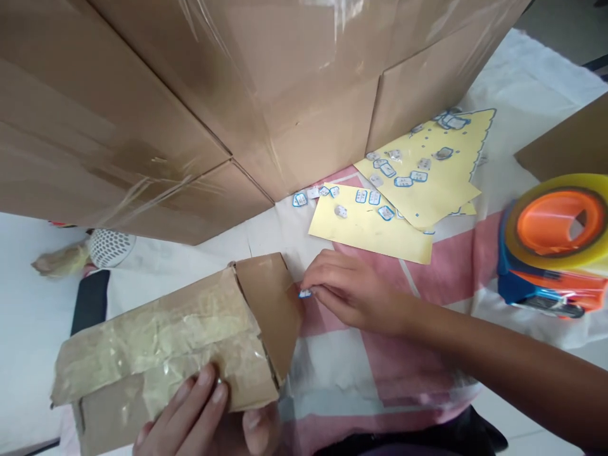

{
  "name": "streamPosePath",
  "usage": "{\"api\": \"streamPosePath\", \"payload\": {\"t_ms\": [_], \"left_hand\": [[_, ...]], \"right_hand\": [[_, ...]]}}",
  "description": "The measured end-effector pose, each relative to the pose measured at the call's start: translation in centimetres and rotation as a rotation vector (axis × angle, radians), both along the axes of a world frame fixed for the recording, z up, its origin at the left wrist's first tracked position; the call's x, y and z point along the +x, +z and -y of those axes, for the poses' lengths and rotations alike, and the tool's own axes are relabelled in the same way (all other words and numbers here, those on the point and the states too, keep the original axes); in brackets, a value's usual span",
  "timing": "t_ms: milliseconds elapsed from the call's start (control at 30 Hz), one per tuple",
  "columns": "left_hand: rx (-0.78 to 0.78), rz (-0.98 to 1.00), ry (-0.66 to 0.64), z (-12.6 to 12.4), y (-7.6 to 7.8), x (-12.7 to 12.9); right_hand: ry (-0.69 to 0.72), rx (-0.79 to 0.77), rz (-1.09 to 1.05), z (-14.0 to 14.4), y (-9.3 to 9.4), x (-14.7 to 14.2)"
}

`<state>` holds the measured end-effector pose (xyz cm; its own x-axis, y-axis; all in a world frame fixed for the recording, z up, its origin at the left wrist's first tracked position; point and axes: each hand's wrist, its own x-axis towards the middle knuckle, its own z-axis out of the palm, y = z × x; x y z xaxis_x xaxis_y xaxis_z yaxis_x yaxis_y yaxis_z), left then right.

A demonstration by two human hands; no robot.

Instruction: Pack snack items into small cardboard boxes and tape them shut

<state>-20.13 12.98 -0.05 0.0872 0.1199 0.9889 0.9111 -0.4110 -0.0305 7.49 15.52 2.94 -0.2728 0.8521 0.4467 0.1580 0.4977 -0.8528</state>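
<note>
Seen from above, 2 bare hands at work on a cloth-covered surface.

Right hand (pixel 344 288) reaching in from the right edge, fingers curled and pinched together on a small blue-edged sticker (pixel 304 293), held at the fingertips just beside the open end flap of a small cardboard box (pixel 161 348).

Left hand (pixel 204 418) at the bottom edge, wrapped around the near side of that box – fingers spread over its top, thumb tucked underneath, a firm grasp. Box lying on its side, low and left of centre, covered in wrinkled clear tape, its brown flap (pixel 268 304) standing open toward the right hand.

Beyond the right hand, 2 yellow backing sheets (pixel 375 234) lying flat and overlapping, dotted with more of the same blue-edged stickers (pixel 387 212) (several peeled up or lying loose, a few strayed onto the cloth).

At the far right, a tape dispenser (pixel 553 253) – orange core, yellowish roll, blue body – resting well apart from the hands. Behind it, the corner of another brown cardboard piece (pixel 570 142).

Filling the top and left, a stack of large cardboard cartons (pixel 213 107), taped at the seams.

Underneath everything, a pink and white cloth (pixel 380 373). At the left, partly under the cartons, a white perforated object (pixel 111 247), too hidden to identify.
</note>
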Motion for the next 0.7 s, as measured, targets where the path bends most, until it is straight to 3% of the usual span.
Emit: {"api": "streamPosePath", "payload": {"t_ms": [67, 133, 300, 400, 533, 600, 700], "left_hand": [[0.044, -0.005, -0.076, -0.8, 0.4, 0.9], [-0.019, 0.010, -0.106, -1.0, 1.0, 1.6], [-0.032, 0.014, -0.125, -0.9, 2.0, 2.3], [-0.045, -0.033, -0.167, -1.2, 2.2, 2.4], [0.066, -0.031, -0.204, -1.3, 2.0, 2.2], [-0.069, -0.020, -0.163, -1.0, 1.7, 1.8], [-0.632, -0.032, -0.041, -1.2, 1.4, 0.6]], "right_hand": [[0.001, -0.060, -0.060, 0.3, 0.4, 0.0], [-0.019, -0.126, -0.075, 0.5, 1.1, 0.0], [0.015, 0.015, 0.136, -0.6, 1.3, -0.5], [0.072, -0.064, -0.026, -1.2, -0.1, -1.4], [0.091, -0.188, -0.223, -0.8, -1.4, -2.3], [0.063, -0.193, -0.241, -0.6, -1.3, -2.6], [-0.015, -0.218, -0.263, -0.3, -0.9, -3.0]]}}
